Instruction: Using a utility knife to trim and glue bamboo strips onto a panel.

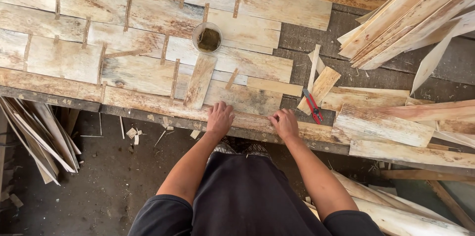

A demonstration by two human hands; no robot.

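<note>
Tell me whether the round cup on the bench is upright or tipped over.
Upright. The cup stands on the joined veneer sheets with its round rim facing up, and brownish contents show inside it.

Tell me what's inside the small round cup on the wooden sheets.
The cup holds a dark brownish-green mass that fills its bottom. What the stuff is cannot be told, and the cup's floor is covered by it.

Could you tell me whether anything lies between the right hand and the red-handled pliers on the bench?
Nothing visible does. The right hand rests on the bench's front edge, and the red-handled pliers lie just beyond it to its right, on a wood strip. Only bare veneer shows between them. The left hand rests apart, further left.
</note>
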